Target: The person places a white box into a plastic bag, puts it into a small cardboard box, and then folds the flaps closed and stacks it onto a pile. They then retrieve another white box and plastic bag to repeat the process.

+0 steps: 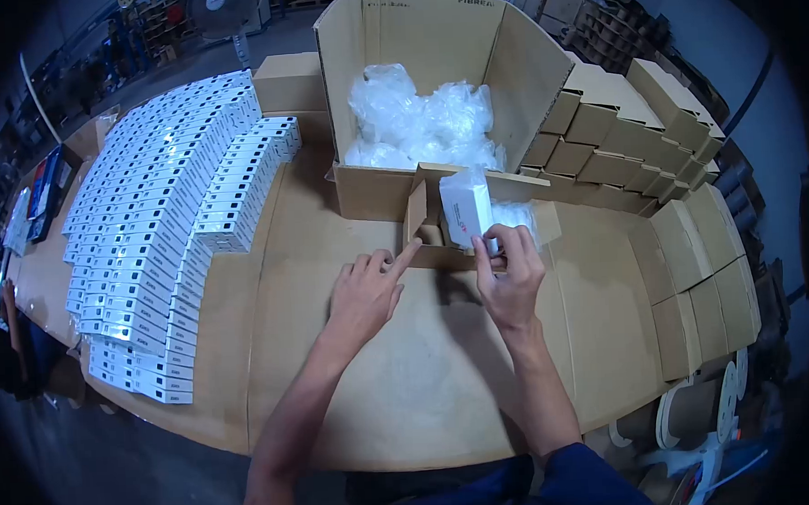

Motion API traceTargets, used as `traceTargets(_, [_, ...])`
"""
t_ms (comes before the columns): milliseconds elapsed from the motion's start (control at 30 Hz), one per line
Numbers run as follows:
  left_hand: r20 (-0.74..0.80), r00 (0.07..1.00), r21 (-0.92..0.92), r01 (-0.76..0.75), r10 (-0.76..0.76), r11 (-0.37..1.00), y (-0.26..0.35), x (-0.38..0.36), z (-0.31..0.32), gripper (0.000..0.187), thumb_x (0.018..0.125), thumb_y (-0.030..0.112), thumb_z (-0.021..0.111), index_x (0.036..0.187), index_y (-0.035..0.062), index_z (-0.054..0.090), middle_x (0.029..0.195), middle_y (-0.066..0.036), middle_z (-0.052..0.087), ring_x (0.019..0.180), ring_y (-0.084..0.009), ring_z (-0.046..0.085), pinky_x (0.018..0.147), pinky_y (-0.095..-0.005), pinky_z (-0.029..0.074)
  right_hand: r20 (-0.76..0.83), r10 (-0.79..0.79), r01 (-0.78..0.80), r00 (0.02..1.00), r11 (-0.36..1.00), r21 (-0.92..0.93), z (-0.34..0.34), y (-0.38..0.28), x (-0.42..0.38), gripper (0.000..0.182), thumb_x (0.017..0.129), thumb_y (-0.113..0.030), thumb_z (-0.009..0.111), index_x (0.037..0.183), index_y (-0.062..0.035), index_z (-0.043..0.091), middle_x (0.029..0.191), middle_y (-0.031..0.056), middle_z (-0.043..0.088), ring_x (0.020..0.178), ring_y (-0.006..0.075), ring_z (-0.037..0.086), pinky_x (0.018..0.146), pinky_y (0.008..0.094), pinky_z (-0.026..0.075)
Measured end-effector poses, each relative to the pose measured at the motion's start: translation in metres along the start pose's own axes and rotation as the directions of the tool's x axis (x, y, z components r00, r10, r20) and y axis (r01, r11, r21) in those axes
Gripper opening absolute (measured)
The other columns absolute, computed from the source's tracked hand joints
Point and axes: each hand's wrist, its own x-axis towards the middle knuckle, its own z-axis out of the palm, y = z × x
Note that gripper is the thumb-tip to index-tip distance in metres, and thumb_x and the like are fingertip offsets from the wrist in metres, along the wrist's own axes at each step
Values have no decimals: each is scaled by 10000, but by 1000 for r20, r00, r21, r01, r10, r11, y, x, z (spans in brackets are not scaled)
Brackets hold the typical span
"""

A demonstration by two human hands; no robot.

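A small open cardboard box (421,217) stands on the cardboard-covered table in front of me. My right hand (511,279) grips a small white product box (466,207) and holds it upright over the open box, next to a clear plastic bag (518,215). My left hand (368,290) rests on the table just left of the box, its index finger stretched out and touching the box's front edge. It holds nothing.
A large open carton (359,47) holding clear plastic bags (421,116) stands behind. Rows of several small white boxes (163,209) cover the left of the table. Stacked closed cardboard boxes (654,169) line the right side. Tape rolls (700,411) sit at lower right.
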Motion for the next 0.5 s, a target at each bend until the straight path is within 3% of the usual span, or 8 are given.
traceTargets(100, [2, 1000, -13, 14, -14, 1000, 1, -2, 4, 837, 866, 160, 741, 1610, 269, 372, 1154, -85, 599, 1023, -267, 602, 874, -432, 501, 30, 64, -63, 998, 998, -23, 9, 1, -1, 152, 884, 35, 739, 1005, -1, 656, 892, 126, 595, 669, 247, 660, 551, 326, 645])
traceTargets(133, [-1, 1000, -27, 20, -20, 999, 0, -2, 5, 839, 863, 155, 742, 1608, 271, 376, 1154, -83, 599, 1018, -264, 603, 871, -430, 501, -8, 47, -47, 999, 999, 0, 15, 6, -1, 159, 875, 1, 769, 997, 0, 668, 840, 90, 591, 589, 161, 593, 492, 290, 530])
traceTargets(233, [-7, 1000, -41, 18, -18, 999, -2, -2, 4, 825, 858, 141, 742, 1597, 277, 402, 1151, -75, 601, 1014, -261, 604, 873, -432, 498, 89, 60, -53, 994, 995, -78, 20, 10, 0, 142, 898, -6, 748, 1015, -3, 668, 875, 138, 612, 683, 274, 685, 534, 373, 595])
traceTargets(267, [-30, 1000, -17, 4, -4, 1000, -4, -1, 3, 819, 857, 140, 741, 1593, 279, 411, 1146, -72, 601, 1011, -256, 603, 875, -428, 494, 103, 131, -127, 986, 991, -48, 23, 8, 1, 151, 886, -27, 764, 1001, -2, 670, 861, 153, 614, 681, 319, 681, 552, 420, 551])
traceTargets(500, [-90, 994, 79, -49, 56, 996, -12, 0, 6, 798, 854, 137, 730, 1579, 300, 440, 1099, -48, 602, 983, -226, 595, 882, -399, 470, 202, 121, -73, 972, 971, -229, 44, 26, 1, 142, 843, -12, 759, 930, 6, 649, 898, 194, 612, 695, 396, 657, 618, 491, 538])
